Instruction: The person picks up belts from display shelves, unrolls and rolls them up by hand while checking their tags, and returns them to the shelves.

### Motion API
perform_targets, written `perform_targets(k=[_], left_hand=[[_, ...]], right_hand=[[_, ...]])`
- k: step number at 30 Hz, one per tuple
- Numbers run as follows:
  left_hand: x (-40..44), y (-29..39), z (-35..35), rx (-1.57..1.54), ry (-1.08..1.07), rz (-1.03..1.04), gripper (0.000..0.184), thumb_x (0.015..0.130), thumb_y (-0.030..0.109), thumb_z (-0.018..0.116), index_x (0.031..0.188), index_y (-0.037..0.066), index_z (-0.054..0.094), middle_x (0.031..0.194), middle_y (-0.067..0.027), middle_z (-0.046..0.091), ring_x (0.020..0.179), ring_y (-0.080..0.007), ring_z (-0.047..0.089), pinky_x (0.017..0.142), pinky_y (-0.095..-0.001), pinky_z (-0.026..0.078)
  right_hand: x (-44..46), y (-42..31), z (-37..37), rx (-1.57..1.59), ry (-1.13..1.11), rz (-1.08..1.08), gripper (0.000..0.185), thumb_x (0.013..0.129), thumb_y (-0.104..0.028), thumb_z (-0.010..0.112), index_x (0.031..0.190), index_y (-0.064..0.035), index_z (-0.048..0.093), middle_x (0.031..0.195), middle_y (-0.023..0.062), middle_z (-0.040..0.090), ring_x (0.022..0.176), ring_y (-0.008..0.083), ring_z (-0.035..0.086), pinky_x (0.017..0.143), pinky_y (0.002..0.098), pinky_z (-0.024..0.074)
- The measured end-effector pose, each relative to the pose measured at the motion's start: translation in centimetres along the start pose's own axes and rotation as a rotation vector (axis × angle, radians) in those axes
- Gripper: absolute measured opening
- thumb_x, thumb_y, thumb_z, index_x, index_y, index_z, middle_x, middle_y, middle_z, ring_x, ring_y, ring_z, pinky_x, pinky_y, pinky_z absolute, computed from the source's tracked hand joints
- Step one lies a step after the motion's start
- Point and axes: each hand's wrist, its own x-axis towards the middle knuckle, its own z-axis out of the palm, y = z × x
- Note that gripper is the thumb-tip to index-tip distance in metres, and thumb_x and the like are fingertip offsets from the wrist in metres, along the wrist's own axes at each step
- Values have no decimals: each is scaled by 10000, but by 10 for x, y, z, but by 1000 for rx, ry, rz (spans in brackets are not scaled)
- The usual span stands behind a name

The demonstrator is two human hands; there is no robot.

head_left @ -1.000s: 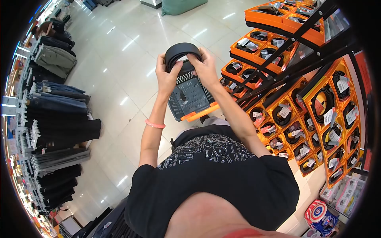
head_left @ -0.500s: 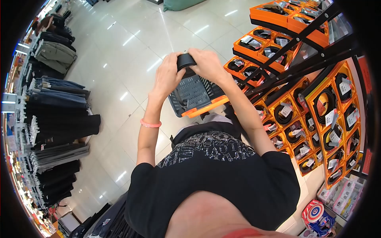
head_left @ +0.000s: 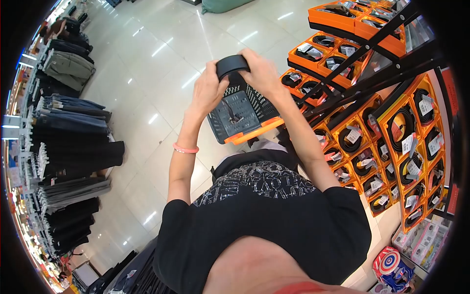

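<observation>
Held up in front of my body is a coiled black belt [head_left: 232,64], curved into a wide band. My left hand [head_left: 208,88] is closed on its left side, the thumb beneath. Around its right end my right hand [head_left: 259,73] is closed as well. Below both hands is a dark grey shopping basket [head_left: 245,109] of perforated plastic, with an orange handle [head_left: 259,131] along the near rim. A thin dark strap-like item with a small pale part [head_left: 236,118] shows over the basket floor; whether it joins the belt I cannot tell.
Close on the right stands a black-framed rack [head_left: 372,46] with orange compartment trays [head_left: 352,142] of coiled, tagged belts. Trousers on hangers [head_left: 73,117] line the left. A blue and red package [head_left: 391,267] lies at lower right. Glossy floor tiles [head_left: 156,73] run between.
My hands have moved slightly apart, and the belt's band between them looks wider. More of the basket's inside shows beneath, including the dark strap-like item.
</observation>
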Motion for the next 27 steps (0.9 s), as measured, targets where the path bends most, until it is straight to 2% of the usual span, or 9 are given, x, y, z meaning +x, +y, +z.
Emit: perform_targets(k=[1,5,9,11,15,17,21,24,27], left_hand=[[2,5,-2,98,-52,42,374,811,103,584,1121,-30,423,957,-259,575,852,-423,578,727,-440,467],[5,5,5,152,88,194,334,821,109,601,1089,-22,449,927,-208,594,812,-349,603,721,-393,477],[0,1,36,-514,337,71,267,863,157,614,1023,-6,476,845,-132,590,751,-212,592,686,-311,472],[2,-4,36,-406,308,93,266,865,166,613,1015,-6,474,851,-146,594,754,-231,600,683,-317,474],[11,1,4,23,66,133,303,805,200,647,966,-9,497,849,-185,586,804,-333,584,705,-386,461],[15,0,1,263,-104,262,336,726,209,682,929,-8,526,806,-178,568,816,-358,546,714,-433,437],[15,12,2,258,-192,228,338,722,180,687,951,-14,532,826,-175,577,816,-347,557,719,-413,449],[11,6,11,-34,-88,200,312,746,132,682,980,-16,539,852,-170,597,796,-297,593,704,-354,469],[0,-5,28,-573,68,-30,267,809,115,662,997,-14,524,812,-146,637,717,-210,630,645,-279,474]], right_hand=[[5,-8,-11,-44,-139,28,342,688,-48,662,1002,-63,527,883,175,608,738,388,583,639,411,479],[6,-8,-14,-108,-108,56,284,704,-77,666,966,-67,555,917,151,627,754,357,609,620,395,490],[-7,-12,21,683,135,500,161,788,-114,649,917,-45,582,782,71,639,654,238,627,588,326,491],[-10,-12,28,1094,218,636,145,815,-135,644,904,-35,588,746,35,632,630,182,621,583,302,492],[-12,-9,8,844,53,723,162,806,-140,647,919,-45,579,792,35,631,628,156,612,553,300,492],[-9,-7,-9,-66,53,94,233,741,-112,659,953,-68,572,835,83,643,669,260,636,573,340,500],[-10,-4,-9,-173,-133,16,330,684,-108,669,995,-84,562,853,111,635,746,344,620,621,382,499],[-18,8,6,-12,18,135,243,728,-86,640,961,-61,576,816,100,647,712,308,637,641,363,491],[-22,7,32,818,232,585,83,788,-59,582,861,-28,605,755,119,657,682,201,633,640,303,470]])
